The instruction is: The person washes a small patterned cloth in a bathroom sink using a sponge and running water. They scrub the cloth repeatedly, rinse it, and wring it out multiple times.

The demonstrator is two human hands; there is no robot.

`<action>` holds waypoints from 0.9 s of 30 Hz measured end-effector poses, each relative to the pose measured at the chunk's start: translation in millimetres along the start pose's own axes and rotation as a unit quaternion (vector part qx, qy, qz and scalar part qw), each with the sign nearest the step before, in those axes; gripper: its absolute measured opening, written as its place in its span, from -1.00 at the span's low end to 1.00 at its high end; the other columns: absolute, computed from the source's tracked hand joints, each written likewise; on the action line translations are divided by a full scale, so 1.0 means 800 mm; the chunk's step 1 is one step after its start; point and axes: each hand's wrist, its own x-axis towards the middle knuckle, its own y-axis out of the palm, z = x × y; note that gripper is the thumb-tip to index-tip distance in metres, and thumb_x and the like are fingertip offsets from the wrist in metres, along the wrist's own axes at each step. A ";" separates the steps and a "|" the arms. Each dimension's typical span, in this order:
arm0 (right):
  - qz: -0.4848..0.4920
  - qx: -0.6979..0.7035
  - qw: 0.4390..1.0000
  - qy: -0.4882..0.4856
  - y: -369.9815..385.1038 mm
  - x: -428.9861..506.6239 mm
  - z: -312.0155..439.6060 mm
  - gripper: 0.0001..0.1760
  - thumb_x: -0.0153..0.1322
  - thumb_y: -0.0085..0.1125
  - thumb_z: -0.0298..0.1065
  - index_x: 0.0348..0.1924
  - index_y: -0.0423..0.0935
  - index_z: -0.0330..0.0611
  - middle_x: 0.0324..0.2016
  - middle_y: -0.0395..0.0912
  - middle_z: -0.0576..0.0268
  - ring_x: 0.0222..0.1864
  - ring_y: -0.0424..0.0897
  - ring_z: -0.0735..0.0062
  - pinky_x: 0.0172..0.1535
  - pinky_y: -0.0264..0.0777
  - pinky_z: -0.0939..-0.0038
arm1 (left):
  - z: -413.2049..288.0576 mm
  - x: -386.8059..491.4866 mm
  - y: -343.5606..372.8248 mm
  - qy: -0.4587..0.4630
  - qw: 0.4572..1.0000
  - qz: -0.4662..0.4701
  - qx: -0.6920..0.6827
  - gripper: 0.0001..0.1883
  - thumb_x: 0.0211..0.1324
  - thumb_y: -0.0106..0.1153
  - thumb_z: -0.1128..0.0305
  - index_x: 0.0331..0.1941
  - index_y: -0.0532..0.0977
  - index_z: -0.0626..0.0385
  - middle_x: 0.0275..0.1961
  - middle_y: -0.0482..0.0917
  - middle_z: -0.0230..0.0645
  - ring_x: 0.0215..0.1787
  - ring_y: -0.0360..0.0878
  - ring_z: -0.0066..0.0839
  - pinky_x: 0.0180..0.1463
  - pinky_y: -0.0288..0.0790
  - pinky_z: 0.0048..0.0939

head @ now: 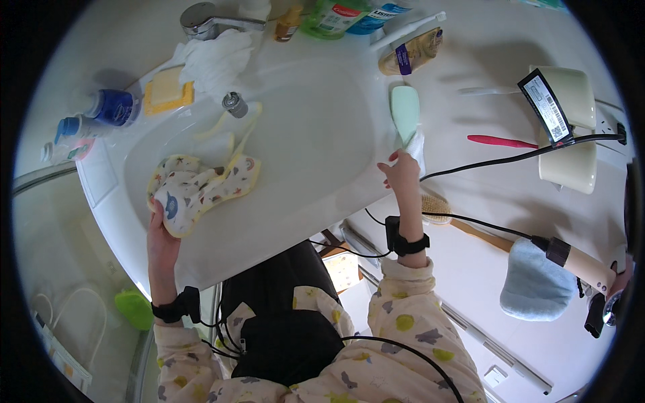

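In the white washbasin [322,126] lies a baby's bib [201,189] with yellow edging, a small colourful print and a blue animal figure. Its strap ends stretch up towards the metal drain plug [235,104]. My left hand [162,226] grips the bib's lower left edge, thumb on top. Over the basin's right rim, my right hand [402,171] is at the handle end of a mint-green brush [405,108], whose broad back faces up. Whether the fingers close on that handle is not clear. A white textured cloth [416,151] lies beside the handle, partly behind the hand.
A chrome faucet [201,22] with a white cloth [219,58] is at the back left, near a soap bar [167,85]. Bottles [335,17] line the back. On the right are a wooden-handled brush [436,207], a blue pad [536,282], a hair dryer [587,267] and black cables [504,160].
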 end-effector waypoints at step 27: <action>0.351 0.621 0.662 0.231 0.267 0.095 0.186 -0.80 0.29 -0.08 -0.43 -0.38 0.44 -0.42 -0.38 0.53 -0.07 -0.34 0.56 0.12 -0.33 0.50 0.30 | -0.004 0.004 -0.020 0.087 0.978 -0.023 0.188 -0.62 0.12 -0.07 0.58 0.07 0.27 0.18 0.02 0.44 -0.30 0.07 0.38 -0.46 0.15 0.25 -0.42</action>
